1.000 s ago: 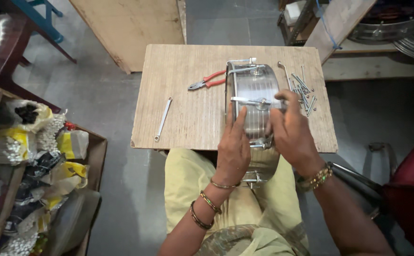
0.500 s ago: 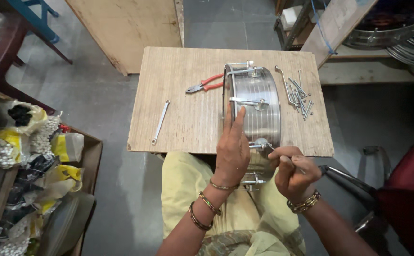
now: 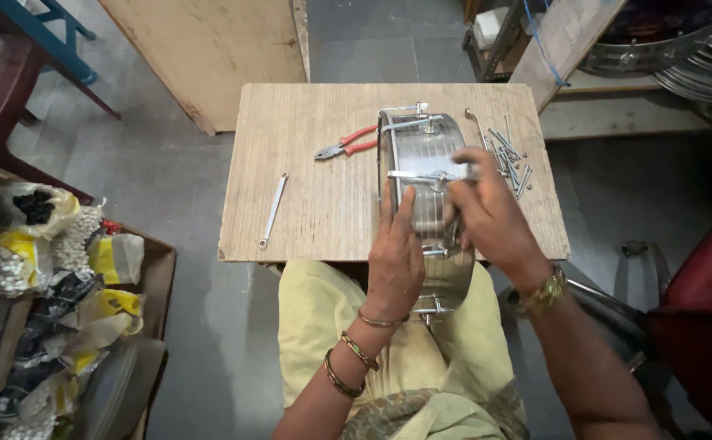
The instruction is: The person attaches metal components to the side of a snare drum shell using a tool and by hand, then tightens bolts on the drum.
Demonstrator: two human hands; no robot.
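The right hand (image 3: pixel 490 213) closes its grip on a thin metal rod (image 3: pixel 421 174) that runs across the side of the metal drum shell (image 3: pixel 425 159); the fingertips pinch it near the right edge of the shell, though I cannot tell how firmly. The left hand (image 3: pixel 395 259) lies flat on the shell just beside this grip, on its left, with the fingers stretched out and pressing on the metal; it holds nothing between the fingers. The shell lies on its side under both hands; its far part rests on the wooden tabletop (image 3: pixel 315 204) and its near part hangs over the edge, above the lap in yellow cloth (image 3: pixel 323 318).

Just beyond the right hand, on the right part of the tabletop, there is a small heap of long screws (image 3: pixel 509 159), near the shell but not touching it. On the other side of the shell, just left of its far end, lie pliers with red handles (image 3: pixel 344 147); further left, well apart from the hands, lies a slim metal wrench (image 3: pixel 273 210). On the floor far to the left stands a cardboard box (image 3: pixel 156 277) with bags in yellow and white.
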